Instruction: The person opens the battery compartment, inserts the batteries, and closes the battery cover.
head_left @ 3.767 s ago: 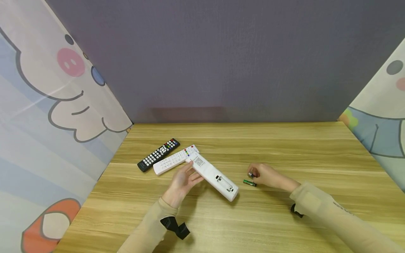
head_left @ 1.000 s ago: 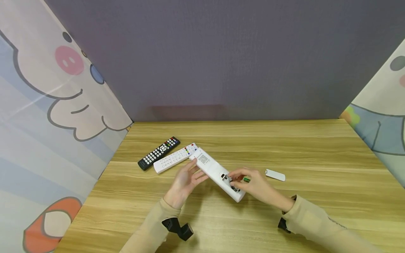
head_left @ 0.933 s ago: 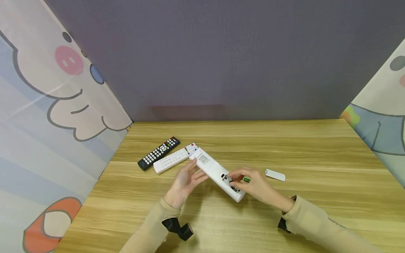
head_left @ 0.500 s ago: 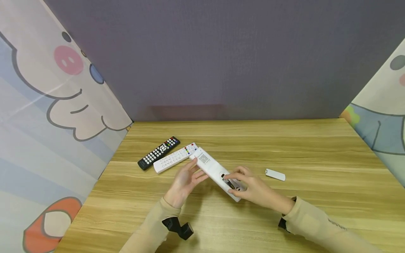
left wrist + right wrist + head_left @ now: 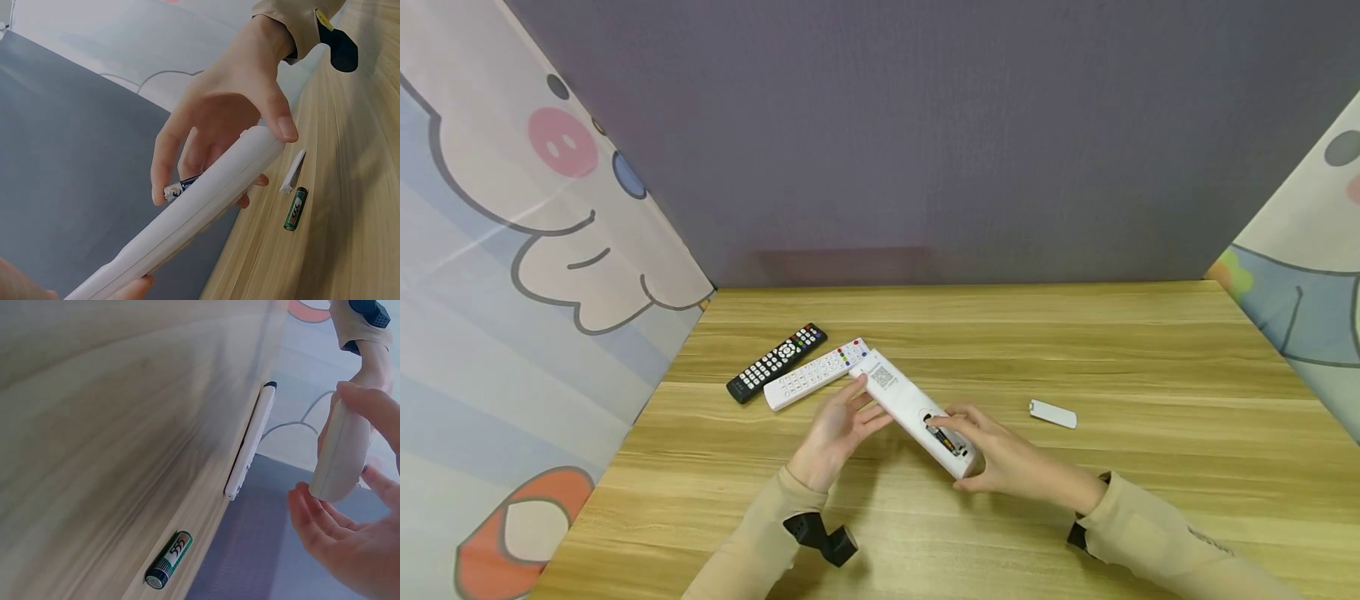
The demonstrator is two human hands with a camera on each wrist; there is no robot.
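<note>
In the head view my left hand holds a white remote control back side up, thumb on its upper edge. The remote is raised off the table, its battery compartment uncovered. A dark battery lies at that compartment; the left wrist view shows this battery tilted, one end sticking up. My right hand grips the remote's lower end with the thumb, while its index fingertip presses the battery's raised end. A green battery lies on the table under the right hand, hidden in the head view.
The white battery cover lies on the wooden table to the right. A black remote and another white remote lie side by side at the left. A grey panel stands at the table's back.
My right hand has carried the battery from the table leftwards to the remote's compartment. Its thumb has since shifted from the compartment to the remote's lower end. The left hand has barely moved.
</note>
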